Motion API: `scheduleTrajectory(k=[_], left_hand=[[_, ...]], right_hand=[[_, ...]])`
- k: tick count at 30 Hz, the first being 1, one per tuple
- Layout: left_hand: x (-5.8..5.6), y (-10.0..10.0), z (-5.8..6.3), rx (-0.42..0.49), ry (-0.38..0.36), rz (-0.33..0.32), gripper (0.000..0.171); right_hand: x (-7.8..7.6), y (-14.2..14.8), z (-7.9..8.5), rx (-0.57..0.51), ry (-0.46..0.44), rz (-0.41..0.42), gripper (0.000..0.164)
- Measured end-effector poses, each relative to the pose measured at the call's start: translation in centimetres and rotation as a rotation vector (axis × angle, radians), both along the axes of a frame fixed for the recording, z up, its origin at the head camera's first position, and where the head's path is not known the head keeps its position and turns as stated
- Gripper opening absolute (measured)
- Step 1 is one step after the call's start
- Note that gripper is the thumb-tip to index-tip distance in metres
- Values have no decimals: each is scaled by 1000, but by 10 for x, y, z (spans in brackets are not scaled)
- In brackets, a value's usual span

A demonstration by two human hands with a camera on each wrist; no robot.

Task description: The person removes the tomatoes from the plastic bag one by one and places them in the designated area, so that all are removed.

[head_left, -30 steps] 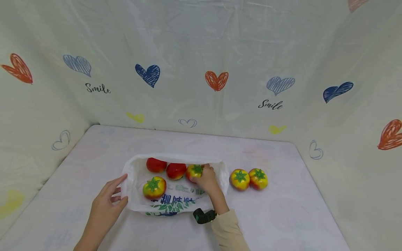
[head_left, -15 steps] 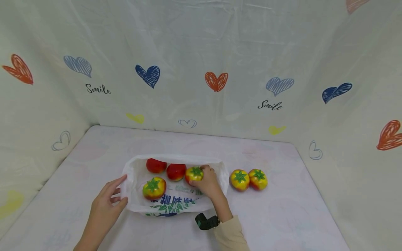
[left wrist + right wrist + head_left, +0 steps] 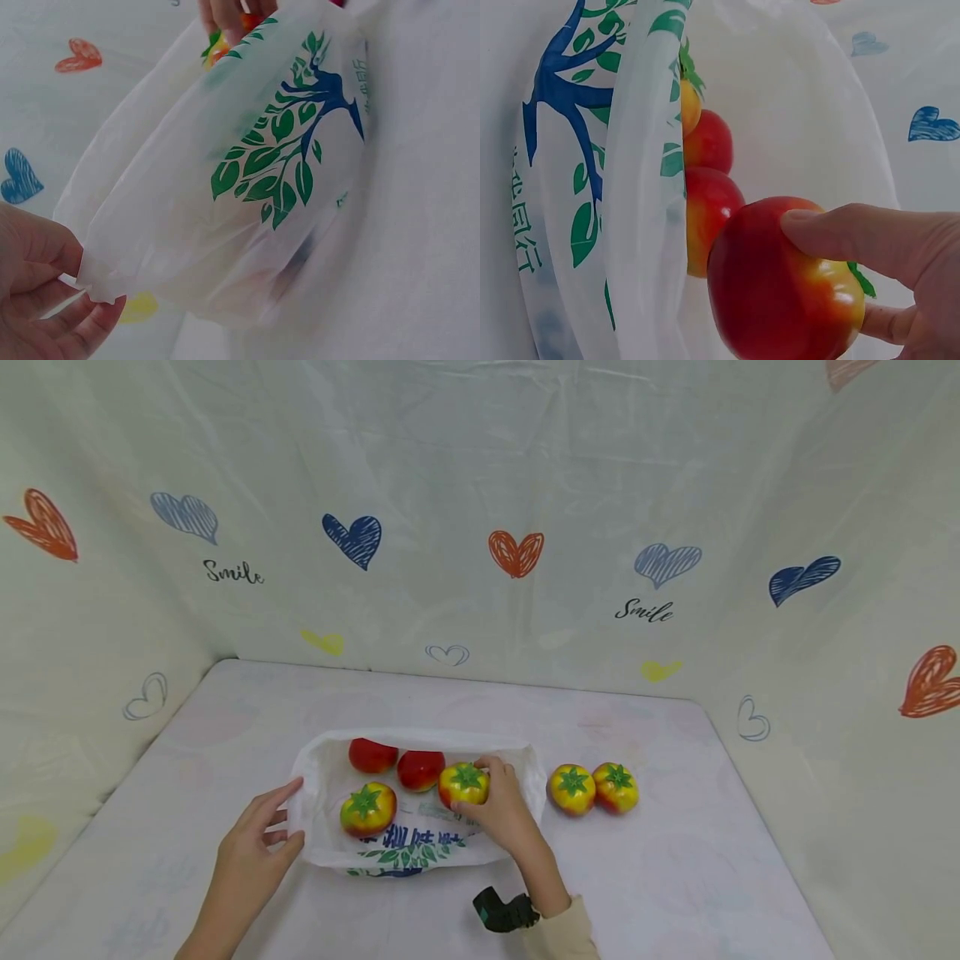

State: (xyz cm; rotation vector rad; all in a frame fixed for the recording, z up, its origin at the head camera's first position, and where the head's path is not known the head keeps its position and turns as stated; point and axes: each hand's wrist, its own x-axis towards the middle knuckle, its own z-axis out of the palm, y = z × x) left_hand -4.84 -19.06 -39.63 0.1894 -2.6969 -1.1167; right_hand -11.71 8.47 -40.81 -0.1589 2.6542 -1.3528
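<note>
A white plastic bag (image 3: 330, 857) printed with green leaves lies with its mouth open on the table. My left hand (image 3: 252, 850) pinches the bag's left rim between thumb and fingers; the left wrist view shows the gathered plastic edge (image 3: 105, 289). With thumb and fingers, my right hand (image 3: 501, 802) grips a red-and-yellow tomato (image 3: 463, 785) with a green star-shaped top, at the right part of the bag's mouth. Inside the bag are a yellow-red tomato (image 3: 368, 810) at front left and two red tomatoes, one at back left (image 3: 372, 756) and one beside the held tomato (image 3: 420, 771).
Two more tomatoes, one at left (image 3: 573, 790) and one at right (image 3: 617, 787), sit side by side on the table (image 3: 675, 877), right of the bag. A curtain (image 3: 450, 460) printed with hearts hangs behind. A black device (image 3: 504, 910) is strapped to my right wrist.
The tomato in my right hand has shifted slightly left and looks higher, while the right wrist has moved toward me. My left hand stays at the bag's rim.
</note>
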Motion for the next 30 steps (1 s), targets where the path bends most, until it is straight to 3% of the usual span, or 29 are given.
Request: scheduleTrajectory(k=[7, 20, 30], left_hand=[[0, 0, 0, 12, 0, -8, 59], [0, 0, 0, 18, 6, -12, 59], [0, 1, 0, 17, 68, -26, 58]], right_hand=[[11, 7, 6, -51, 33, 32, 61], [31, 19, 23, -84, 99, 15, 63], [45, 28, 35, -83, 146, -12, 62]])
